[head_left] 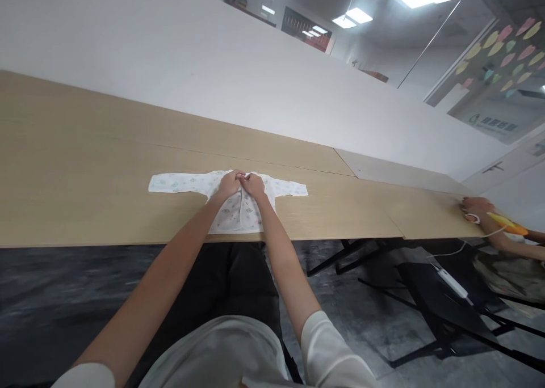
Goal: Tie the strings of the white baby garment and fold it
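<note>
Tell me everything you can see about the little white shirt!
The little white shirt looks like thin, soft cloth with small, faint printed patterns. It lies spread on the wooden-looking table, both long sleeves stretched sideways and its hem close to the near edge. A line runs down its middle. The left hand and right hand touch it near the neck, partly hiding it.

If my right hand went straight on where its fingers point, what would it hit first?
Likely your left hand, close beside the right hand over the printed white baby shirt; whether they already touch is unclear.
</note>
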The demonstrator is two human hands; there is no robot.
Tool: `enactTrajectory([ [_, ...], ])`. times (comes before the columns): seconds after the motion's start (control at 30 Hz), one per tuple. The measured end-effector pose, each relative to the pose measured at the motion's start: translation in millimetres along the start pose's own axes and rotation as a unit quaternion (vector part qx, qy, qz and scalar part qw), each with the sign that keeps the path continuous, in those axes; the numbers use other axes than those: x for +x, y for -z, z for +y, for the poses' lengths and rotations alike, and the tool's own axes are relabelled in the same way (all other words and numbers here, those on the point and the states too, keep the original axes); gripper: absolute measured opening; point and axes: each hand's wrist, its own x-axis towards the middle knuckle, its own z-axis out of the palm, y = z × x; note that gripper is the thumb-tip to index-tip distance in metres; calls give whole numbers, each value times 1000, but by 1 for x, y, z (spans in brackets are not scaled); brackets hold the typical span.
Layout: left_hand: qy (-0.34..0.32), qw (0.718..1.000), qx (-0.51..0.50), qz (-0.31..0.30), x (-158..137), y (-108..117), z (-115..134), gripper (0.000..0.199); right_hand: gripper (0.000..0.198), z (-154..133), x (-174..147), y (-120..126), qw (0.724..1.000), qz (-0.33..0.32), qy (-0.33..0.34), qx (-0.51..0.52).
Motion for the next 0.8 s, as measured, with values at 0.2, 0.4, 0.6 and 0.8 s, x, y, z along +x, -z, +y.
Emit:
enactTrajectory([
  [0.2, 13, 998, 55, 8, -7, -3, -1, 45, 13, -1, -3, -14, 998, 46, -34, 15],
  [0.4, -36, 988, 152, -16, -4, -3, 0, 35, 13, 7, -5, -13, 990, 74, -56, 108],
  [0.6, -62, 988, 144, -9, 0, -4, -7, 31, 21, 16, -2, -11, 976, 96, -54, 190],
  [0.8, -43, 995, 88, -5, -5, 0, -6, 32, 37, 14, -6, -10, 975, 92, -28, 202],
])
